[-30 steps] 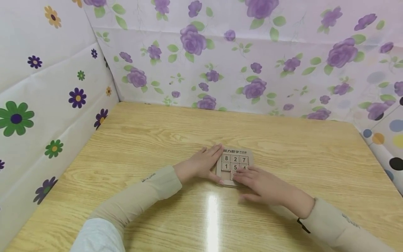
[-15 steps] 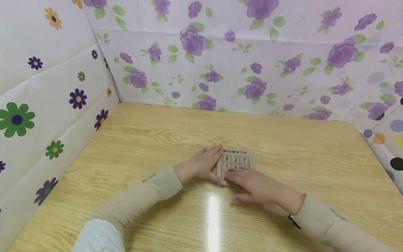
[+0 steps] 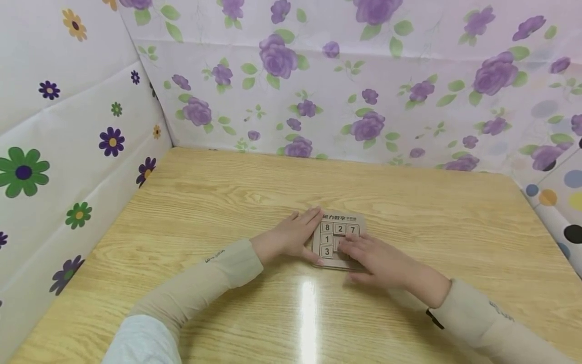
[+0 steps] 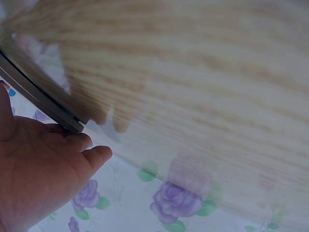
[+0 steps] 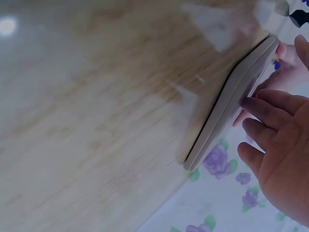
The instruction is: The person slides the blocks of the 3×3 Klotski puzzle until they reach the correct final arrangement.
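Note:
A number slide puzzle (image 3: 341, 218) with a light brown frame and square tiles lies flat on the table. Tiles 8, 2 and 7 form its top row, with 1 and 3 down the left column. Along the puzzle's left side, my left hand (image 3: 291, 236) holds the frame, its thumb at the lower corner and its fingers at the upper one. My right hand (image 3: 386, 260) touches the middle tiles with extended fingertips and hides those at lower right. In the right wrist view, its fingers (image 5: 268, 113) reach over the puzzle's edge (image 5: 227, 106).
The glossy wooden table (image 3: 236, 197) extends around the puzzle on all sides. A white cloth wall (image 3: 318, 101) with purple flowers stands behind, and another flowered wall (image 3: 86, 151) rises at the left. A strip of light reflects off the tabletop near the front.
A tile slid left into the bottom-left slot, where 3 now shows. My right hand moved left, then back right and slightly up to the middle tiles. My left hand stayed in place.

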{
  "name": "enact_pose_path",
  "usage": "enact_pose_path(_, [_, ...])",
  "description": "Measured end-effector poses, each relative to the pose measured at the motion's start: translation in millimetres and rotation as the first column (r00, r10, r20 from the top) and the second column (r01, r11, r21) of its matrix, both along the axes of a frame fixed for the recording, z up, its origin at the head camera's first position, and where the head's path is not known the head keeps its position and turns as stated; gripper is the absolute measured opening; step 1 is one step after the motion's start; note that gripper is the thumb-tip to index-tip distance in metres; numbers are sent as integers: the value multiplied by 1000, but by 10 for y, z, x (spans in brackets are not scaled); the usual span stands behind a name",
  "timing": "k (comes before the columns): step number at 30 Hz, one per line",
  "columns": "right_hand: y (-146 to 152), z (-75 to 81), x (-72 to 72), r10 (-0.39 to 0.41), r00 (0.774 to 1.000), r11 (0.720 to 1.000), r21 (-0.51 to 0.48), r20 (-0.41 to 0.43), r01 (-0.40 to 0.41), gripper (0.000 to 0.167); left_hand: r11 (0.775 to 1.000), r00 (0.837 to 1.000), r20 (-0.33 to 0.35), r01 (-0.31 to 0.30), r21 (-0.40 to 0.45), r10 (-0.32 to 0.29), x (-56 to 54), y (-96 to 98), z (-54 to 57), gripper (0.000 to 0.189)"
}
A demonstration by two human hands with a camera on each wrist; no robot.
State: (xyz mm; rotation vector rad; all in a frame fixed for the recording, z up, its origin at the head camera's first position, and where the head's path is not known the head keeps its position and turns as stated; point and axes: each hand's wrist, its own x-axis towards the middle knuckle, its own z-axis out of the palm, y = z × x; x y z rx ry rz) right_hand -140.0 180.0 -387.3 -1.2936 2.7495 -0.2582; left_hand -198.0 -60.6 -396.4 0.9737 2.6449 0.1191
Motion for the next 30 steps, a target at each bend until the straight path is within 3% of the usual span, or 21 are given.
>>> enact_pose_path(12, [-4, 56, 122, 40, 999, 999, 12, 13, -40, 64, 1000, 1000, -1, -6, 1, 6, -29, -4, -27, 123])
enact_pose_path(23, [17, -24, -174, -74, 996, 996, -54, 59, 77, 69, 1000, 1000, 16, -6, 18, 6, 7, 11, -39, 123])
enact_pose_path(30, [10, -28, -186, -68, 996, 997, -31, 54, 70, 70, 1000, 1000, 9, -13, 17, 13, -1, 3, -24, 123])
